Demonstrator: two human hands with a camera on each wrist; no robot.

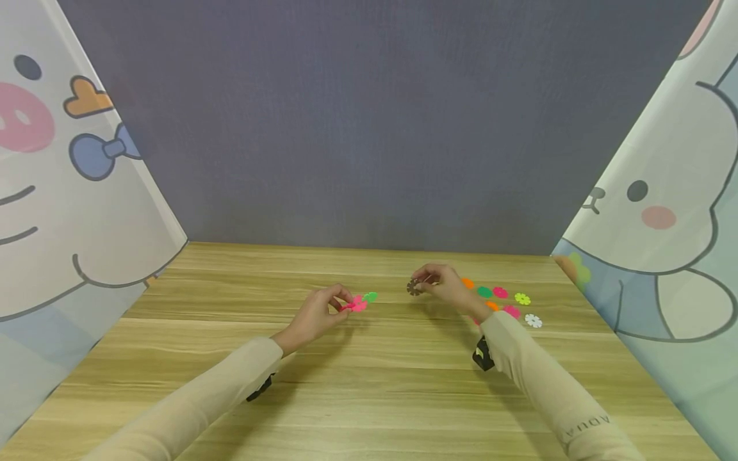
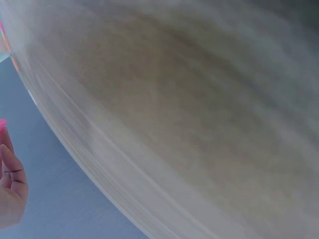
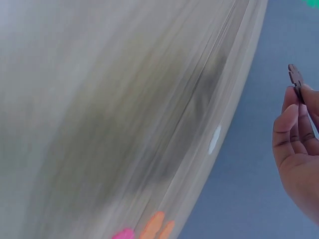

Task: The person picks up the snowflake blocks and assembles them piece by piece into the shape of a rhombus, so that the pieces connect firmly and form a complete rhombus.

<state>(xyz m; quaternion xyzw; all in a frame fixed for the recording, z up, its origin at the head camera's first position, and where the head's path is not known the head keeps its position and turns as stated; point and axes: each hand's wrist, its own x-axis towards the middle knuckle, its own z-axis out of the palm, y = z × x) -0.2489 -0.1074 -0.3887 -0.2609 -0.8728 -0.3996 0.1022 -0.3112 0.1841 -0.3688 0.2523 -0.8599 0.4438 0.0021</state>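
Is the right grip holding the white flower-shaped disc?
No, the right grip pinches a dark brown disc; the white disc lies on the table.

R sleeve — dark lettering, approx. "ADUA"

Near the right hand, a pink piece is mostly hidden by the wrist, and the left hand is cropped in its wrist view.

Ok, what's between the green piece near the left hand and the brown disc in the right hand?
In the head view, no object shows between the green piece and the brown disc; only bare wooden tabletop is visible across that gap.
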